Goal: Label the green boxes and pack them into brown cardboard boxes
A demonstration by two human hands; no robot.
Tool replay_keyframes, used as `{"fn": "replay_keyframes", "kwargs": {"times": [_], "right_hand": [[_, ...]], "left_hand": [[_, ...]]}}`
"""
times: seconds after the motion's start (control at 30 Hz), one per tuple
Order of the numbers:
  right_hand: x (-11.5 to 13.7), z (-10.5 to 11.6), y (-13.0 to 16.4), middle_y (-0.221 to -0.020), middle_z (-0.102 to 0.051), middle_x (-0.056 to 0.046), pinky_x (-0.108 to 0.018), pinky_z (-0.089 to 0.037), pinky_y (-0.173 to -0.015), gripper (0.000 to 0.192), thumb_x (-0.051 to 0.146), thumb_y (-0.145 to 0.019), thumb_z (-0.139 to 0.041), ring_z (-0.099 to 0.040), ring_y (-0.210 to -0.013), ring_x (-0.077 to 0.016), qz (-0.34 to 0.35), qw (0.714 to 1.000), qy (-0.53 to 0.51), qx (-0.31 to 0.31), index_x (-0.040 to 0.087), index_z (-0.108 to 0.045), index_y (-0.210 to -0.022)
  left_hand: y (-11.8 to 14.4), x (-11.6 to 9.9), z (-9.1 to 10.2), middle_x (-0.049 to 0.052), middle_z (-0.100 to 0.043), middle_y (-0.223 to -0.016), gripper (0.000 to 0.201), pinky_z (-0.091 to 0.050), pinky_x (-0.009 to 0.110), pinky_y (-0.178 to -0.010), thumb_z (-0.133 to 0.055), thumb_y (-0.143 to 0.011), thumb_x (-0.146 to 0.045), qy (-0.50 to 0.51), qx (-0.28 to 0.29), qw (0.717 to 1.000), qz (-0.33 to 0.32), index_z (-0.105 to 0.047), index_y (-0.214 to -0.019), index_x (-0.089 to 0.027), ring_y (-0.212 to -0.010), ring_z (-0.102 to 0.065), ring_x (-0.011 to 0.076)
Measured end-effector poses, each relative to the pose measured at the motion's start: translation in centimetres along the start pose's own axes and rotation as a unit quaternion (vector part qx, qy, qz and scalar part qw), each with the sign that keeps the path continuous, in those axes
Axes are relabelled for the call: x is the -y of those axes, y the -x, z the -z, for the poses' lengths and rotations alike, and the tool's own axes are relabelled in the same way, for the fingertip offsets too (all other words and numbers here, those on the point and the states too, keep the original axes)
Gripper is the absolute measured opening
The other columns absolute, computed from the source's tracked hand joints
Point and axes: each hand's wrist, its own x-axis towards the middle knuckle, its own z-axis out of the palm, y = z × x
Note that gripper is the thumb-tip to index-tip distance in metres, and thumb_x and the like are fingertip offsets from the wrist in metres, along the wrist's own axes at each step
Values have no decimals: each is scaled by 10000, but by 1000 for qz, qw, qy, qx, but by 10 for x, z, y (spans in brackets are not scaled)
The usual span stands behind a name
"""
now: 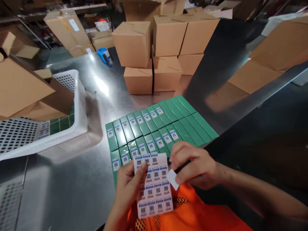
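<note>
one label [172,180] sits pinched in right fingers [184,173]; left fingers [139,175] clamp a sheet [157,195].

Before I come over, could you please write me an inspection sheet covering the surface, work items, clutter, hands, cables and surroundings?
Surface: grey metal table, shiny, with bright reflections.
Work items: two rows of green boxes, many labelled, those at the right end without visible labels; printed label sheet.
Clutter: white basket at left; blue tape dispenser behind.
Hands: left hand holds the label sheet; right hand pinches a small white piece, probably a label.
Cables: nothing seen.
Surroundings: stacked cartons beyond the green boxes; background blurred.
</note>
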Motion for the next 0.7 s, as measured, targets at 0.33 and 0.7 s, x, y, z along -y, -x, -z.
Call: {"fn": "replay_keyframes", "kwargs": {"times": [0.33,0.7], "right_hand": [[-50,66,19,-675,-647,-1,-294,-479,-561,424,554,-671,-807,-574,-592,-140,-537,832,-7,-136,201,-720,-888],[-71,66,21,-612,-633,56,-270,-466,-534,568,362,-673,-772,-588,-545,-151,-585,808,-14,-69,218,-447,-1117]], "left_hand": [[2,-1,-5,45,-658,-602,429,-462,242,-552,-706,-797,-559,2,-48,999,-2,-721,-647,-157,-590,-585,171],[3,-5,-5,55,-700,-646,391,-460,239,-557,-703,-807,-529,-6,-46,999,-14,-748,-665,-167,-611,-594,173]]}}
